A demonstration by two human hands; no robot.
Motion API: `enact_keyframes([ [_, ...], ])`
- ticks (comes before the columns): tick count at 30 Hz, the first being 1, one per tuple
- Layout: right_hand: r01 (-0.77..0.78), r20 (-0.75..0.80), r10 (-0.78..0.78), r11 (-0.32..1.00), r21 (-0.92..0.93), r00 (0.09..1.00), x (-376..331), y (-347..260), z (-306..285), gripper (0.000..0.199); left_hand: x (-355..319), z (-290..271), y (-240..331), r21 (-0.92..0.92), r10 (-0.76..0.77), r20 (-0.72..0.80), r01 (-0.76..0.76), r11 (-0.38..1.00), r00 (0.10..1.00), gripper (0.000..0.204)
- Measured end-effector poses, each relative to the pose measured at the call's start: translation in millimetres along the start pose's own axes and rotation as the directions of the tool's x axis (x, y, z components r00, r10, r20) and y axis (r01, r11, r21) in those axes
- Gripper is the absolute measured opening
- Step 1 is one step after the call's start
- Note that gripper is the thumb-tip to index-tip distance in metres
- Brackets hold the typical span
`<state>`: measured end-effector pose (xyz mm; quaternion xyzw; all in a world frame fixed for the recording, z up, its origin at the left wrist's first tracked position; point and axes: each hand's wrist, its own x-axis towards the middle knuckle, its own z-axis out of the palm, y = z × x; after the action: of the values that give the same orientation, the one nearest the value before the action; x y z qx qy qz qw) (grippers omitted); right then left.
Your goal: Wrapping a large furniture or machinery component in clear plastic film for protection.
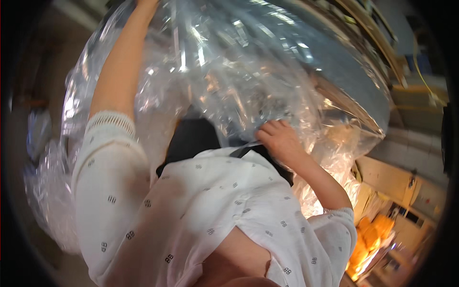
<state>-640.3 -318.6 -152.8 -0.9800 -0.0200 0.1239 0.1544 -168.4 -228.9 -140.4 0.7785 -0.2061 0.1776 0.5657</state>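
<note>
A large clear plastic sheet [205,62] spreads in shiny, crumpled folds in front of me and hangs down past my lap. My left arm reaches far forward, and my left hand [147,3] is cut by the top edge of the picture, its fingers out of sight. Folds of the plastic fan out from close beside that hand. Near my waist, my right hand [279,141] lies with bent fingers closed on the near part of the sheet.
More crumpled clear plastic [52,196] lies at the left. To the right stand wooden cabinets [387,179] and a bright orange bundle [373,239]. A wooden rail [377,43] runs along the upper right, with a yellow cord [420,71] hanging beyond it.
</note>
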Motion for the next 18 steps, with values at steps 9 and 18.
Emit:
enact_keyframes([
  [9,0.347,-0.245,0.795,0.046,0.937,0.555,-75.7,44.1,-112.5,0.036,2.0,-3.6,-20.8,0.093,0.100,0.242,-0.126,0.988,0.965,0.032],
  [18,-0.242,-0.288,0.902,0.372,0.896,0.322,-208.4,122.5,-23.0,0.029,25.4,-70.2,-44.9,0.368,0.079,0.294,-0.189,0.910,0.953,0.033],
])
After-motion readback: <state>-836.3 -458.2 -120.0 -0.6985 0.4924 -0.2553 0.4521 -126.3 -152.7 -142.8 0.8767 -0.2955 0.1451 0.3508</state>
